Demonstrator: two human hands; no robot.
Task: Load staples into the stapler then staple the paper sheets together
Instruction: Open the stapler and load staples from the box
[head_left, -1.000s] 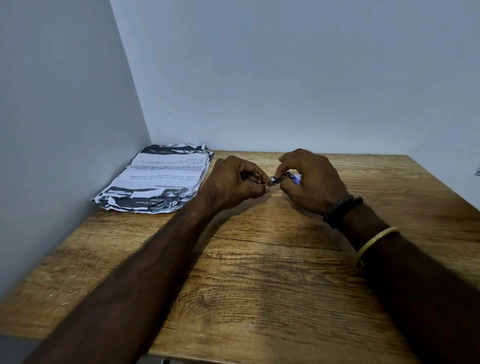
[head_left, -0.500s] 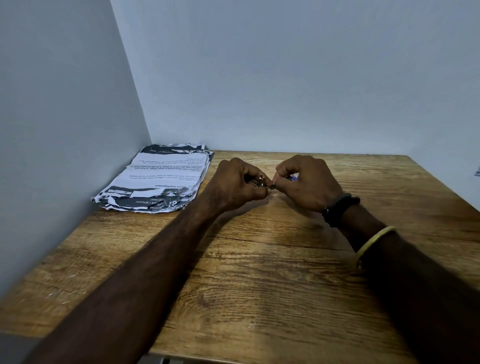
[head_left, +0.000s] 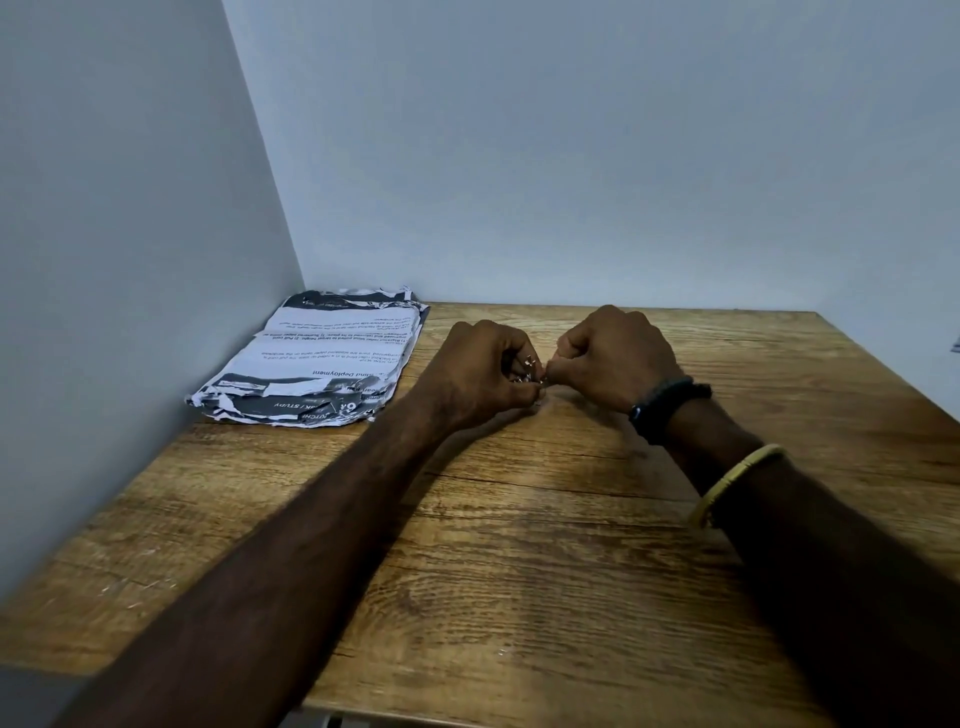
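Stapler (head_left: 529, 370), small metal glint, mostly hidden between hands above desk (head_left: 519, 545) middle, toward far edge. Left hand (head_left: 485, 371) curled round it; right hand (head_left: 613, 358) pinches its end. Paper sheets (head_left: 322, 358) at far left corner, well apart.

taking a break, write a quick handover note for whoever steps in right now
Left hand: fingers curled round a small shiny metal piece. It could be stapler or staples; too small to tell.
Right hand: curled, fingertips pinching the same piece; its palm is hidden.
Paper sheets: crumpled stack lying on the table, in the far left corner by the wall, apart from both hands.
Done: nothing confirmed; loading seems under way.
To do: finish loading, then staple the sheets.
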